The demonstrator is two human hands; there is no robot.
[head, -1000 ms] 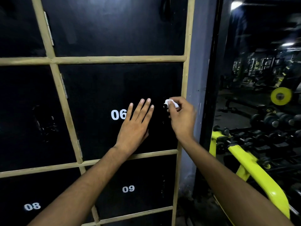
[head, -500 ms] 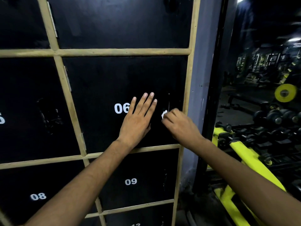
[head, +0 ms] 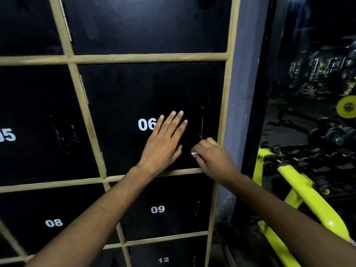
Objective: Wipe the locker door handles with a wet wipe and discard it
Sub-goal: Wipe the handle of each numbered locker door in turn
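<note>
All legible markings are white two-digit numerals printed on the black locker doors [head: 125, 89].

- Numeral "06" [head: 146, 124]: middle row, right-hand door. The right edge of the "6" is met by a finger of the left hand [head: 163, 143].
- Numeral "05" [head: 7, 134]: same row, door to the left. The "0" is cut by the picture edge.
- Numeral "08" [head: 54, 222]: next row down, left door.
- Numeral "09" [head: 157, 209]: door directly below "06".
- Numeral "12" [head: 163, 259]: door directly below "09".

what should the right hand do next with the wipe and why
Probably carry the wipe down to door 09's handle. The right hand pinches it just below the lower end of door 06's handle, while the left hand lies flat on door 06.
</note>
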